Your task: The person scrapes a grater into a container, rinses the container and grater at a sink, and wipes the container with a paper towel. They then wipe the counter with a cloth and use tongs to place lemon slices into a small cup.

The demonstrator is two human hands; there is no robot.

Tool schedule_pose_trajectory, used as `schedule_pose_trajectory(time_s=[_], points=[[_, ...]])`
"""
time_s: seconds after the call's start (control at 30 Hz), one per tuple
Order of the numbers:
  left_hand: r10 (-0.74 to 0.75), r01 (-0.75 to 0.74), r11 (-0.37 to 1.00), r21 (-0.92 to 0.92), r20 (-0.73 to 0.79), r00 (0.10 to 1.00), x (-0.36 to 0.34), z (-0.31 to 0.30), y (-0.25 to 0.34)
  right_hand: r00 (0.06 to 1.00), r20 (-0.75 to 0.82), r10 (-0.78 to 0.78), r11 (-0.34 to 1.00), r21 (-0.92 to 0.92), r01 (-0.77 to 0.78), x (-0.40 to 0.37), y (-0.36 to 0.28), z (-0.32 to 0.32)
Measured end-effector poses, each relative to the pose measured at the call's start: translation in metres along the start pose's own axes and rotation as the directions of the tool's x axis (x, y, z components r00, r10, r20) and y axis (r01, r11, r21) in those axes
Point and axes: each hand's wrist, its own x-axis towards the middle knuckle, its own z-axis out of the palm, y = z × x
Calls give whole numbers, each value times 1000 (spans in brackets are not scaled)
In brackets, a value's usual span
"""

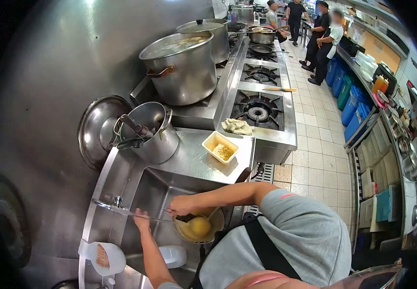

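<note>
The work in hand looks like the rinsing of a pan [199, 227], and by my reading it is only partway through. The pan sits low in the sink [138, 190], under the end of the tap spout [117, 208]. It still holds cloudy yellowish liquid and a rounded yellow lump, which may be a sponge or food; I cannot tell which. The right hand [180, 207] is closed at the pan's far rim and seems to grip it, with something dark just under the fingers. The left hand [141, 220] is curled over the thin spout. No stream of water shows, so emptying and cleaning the pan appear still to be done. On the steel surface just behind the sink stand a small pot [154, 135] full of utensils, a lid [96, 127] leaning on the wall, and a pale tray [220, 147] with a little food in it. A cloth [236, 126] lies at the edge of the burners [259, 111], and a large stockpot [182, 65] stands further back. A cut-open white jug [105, 257] sits at the sink's near corner, close to the left forearm. The utensil pot crowds the sink's back edge. Other people [321, 43] stand well away down the aisle.
</note>
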Motion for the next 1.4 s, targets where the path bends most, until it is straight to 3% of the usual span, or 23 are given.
schedule_pose_trajectory(time_s=[0.03,0.07,0.17,0.3,0.4,0.47,0.57,0.6,0.63,0.67,0.7,0.73,0.77,0.8,0.83,0.93,1.0,1.07,1.13,1.23,1.27,1.33,1.4], points=[[-294,380,785,-489,246,924,-6,-5,11,992,86,89,996,6,-90,19,8,13],[-372,671,237,-702,573,731,-11,-11,21,969,174,174,984,4,-178,38,13,23],[-202,560,88,-824,536,820,-14,-31,51,900,294,321,923,113,-367,78,11,38],[-261,528,223,-819,472,842,-14,-76,101,863,295,411,833,262,-486,137,20,68],[-334,523,430,-736,409,849,-15,-88,107,935,193,298,909,242,-339,146,4,70],[-453,589,558,-584,380,806,-20,-99,105,954,152,257,881,369,-296,140,-8,65],[-119,139,794,-592,72,990,-28,-73,57,980,137,147,913,363,-188,144,-14,66],[-216,209,784,-584,58,975,-36,-88,93,987,132,86,948,293,-122,149,-11,70],[-147,136,811,-569,27,989,-40,-82,80,992,127,-14,988,154,-6,158,-1,79],[-216,226,725,-651,96,972,-46,-83,85,997,65,-36,998,50,32,149,-13,65],[-206,236,659,-714,130,970,-51,-84,90,994,92,67,993,89,-75,142,-26,52],[-196,247,587,-771,160,967,-55,-84,95,984,147,-101,988,-97,116,164,-7,73],[-171,237,527,-816,171,970,-59,-89,109,964,133,-229,968,-71,240,143,-21,46],[-133,283,480,-830,250,959,-61,-97,117,952,256,-169,983,-26,182,135,-27,32],[-107,281,493,-823,264,959,-63,-97,117,956,278,-88,994,-39,103,119,-41,11],[-27,267,555,-788,304,952,-63,-94,120,914,269,-304,949,6,314,116,-21,-5],[8,266,639,-721,353,936,-65,-95,129,946,261,-192,941,321,103,80,-36,-55],[-25,256,788,-561,385,922,-63,-80,123,945,255,-207,880,471,65,63,-32,-83],[-117,283,902,-325,446,887,-66,-85,145,928,287,-238,850,524,56,39,-30,-116],[17,294,827,-479,543,839,-73,-54,122,940,230,-253,784,618,60,-6,-17,-169],[-18,269,904,-333,599,801,-74,-53,125,955,183,-234,786,613,75,-16,-5,-179],[-81,269,934,-234,594,801,-83,-38,110,986,123,-108,947,314,64,-42,-1,-207],[-127,266,949,-168,570,812,-87,-30,108,997,-41,-69,992,-111,64,-51,33,-198]])
